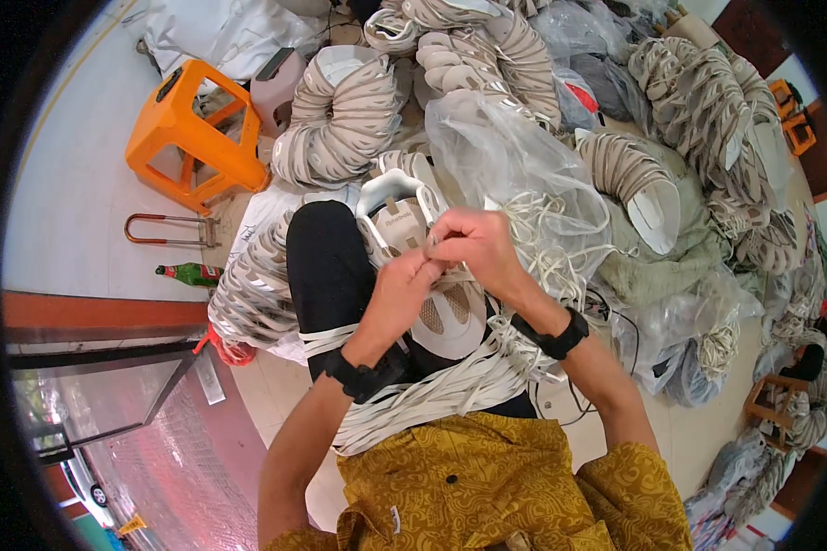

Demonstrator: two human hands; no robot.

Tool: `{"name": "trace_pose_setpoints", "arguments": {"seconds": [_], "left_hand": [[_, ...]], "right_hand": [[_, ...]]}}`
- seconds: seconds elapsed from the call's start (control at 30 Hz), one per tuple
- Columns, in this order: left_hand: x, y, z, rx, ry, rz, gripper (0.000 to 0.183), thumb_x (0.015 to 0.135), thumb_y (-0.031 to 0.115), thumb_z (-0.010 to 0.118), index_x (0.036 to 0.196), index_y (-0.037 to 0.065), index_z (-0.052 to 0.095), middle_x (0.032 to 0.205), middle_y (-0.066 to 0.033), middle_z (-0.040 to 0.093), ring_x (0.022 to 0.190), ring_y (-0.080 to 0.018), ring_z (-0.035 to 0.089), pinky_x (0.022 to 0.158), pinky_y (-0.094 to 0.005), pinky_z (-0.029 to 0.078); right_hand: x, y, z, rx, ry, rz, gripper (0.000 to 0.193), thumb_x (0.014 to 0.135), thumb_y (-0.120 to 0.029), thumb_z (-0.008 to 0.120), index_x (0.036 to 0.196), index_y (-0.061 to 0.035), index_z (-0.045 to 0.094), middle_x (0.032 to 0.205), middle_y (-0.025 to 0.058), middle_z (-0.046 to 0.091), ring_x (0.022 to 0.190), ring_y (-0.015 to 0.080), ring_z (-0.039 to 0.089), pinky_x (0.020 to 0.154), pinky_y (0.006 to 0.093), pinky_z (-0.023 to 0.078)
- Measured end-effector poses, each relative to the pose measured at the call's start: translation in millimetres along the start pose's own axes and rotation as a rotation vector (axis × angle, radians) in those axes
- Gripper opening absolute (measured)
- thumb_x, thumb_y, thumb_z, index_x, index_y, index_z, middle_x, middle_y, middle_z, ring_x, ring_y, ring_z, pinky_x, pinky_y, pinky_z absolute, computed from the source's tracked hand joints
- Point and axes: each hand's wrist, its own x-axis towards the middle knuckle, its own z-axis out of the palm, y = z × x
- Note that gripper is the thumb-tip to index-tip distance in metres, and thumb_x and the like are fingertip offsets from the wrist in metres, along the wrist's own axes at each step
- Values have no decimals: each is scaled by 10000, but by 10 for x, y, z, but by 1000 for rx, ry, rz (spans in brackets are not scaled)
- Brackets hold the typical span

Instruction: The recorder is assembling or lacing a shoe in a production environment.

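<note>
A beige and white shoe upper (449,323) lies across my lap, its tongue and collar pointing away from me. Over its lacing area my left hand (402,292) and my right hand (480,246) meet, both closed with fingertips pinched together. What sits between the fingertips is too small and covered to make out. A thick bundle of flat white shoelaces (432,404) drapes over my thighs, just below the upper. To the right of my right hand, more loose white laces (549,225) spill from a clear plastic bag (505,138).
Nested rolls of shoe uppers (340,115) are stacked ahead, with another stack (257,280) by my left leg. An orange plastic stool (198,133) and a green bottle (193,274) are at the left. At the right, a black cable (629,344) runs near plastic bags (671,312).
</note>
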Motion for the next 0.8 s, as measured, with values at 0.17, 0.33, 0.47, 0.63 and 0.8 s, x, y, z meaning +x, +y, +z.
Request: {"name": "trace_pose_setpoints", "arguments": {"seconds": [0.17,0.33,0.47,0.63,0.8], "left_hand": [[49,17,-66,-10,69,44,194,828,143,470,860,-8,588,711,-41,603,688,-89,555,640,-241,434],[174,100,-492,27,291,95,230,834,188,447,731,32,580,656,-14,543,619,-104,515,581,-229,411],[393,641,-1627,-241,459,349,247,883,257,433,838,37,533,771,-33,519,715,-104,504,645,-218,424],[496,1050,-2375,-272,404,262,301,855,243,516,1026,-5,512,908,-67,556,831,-154,559,760,-266,468],[533,1224,-2128,-215,274,351,325,848,248,526,1034,-18,504,922,-78,559,810,-150,576,747,-244,482]], "right_hand": [[168,20,-50,89,-96,7,72,681,-39,606,734,7,588,653,0,558,570,56,508,520,188,387],[205,281,-16,143,-284,90,200,689,-75,632,878,-11,617,776,-6,571,686,57,502,614,191,398],[172,313,4,7,-274,117,256,666,-73,646,913,-10,621,783,-8,570,703,58,493,660,199,410],[346,24,230,53,-378,35,362,678,-52,619,1034,-10,570,826,26,598,776,98,545,698,210,421],[464,-17,377,447,-563,180,258,720,-103,613,905,73,579,659,55,565,600,100,525,563,209,395]]}}
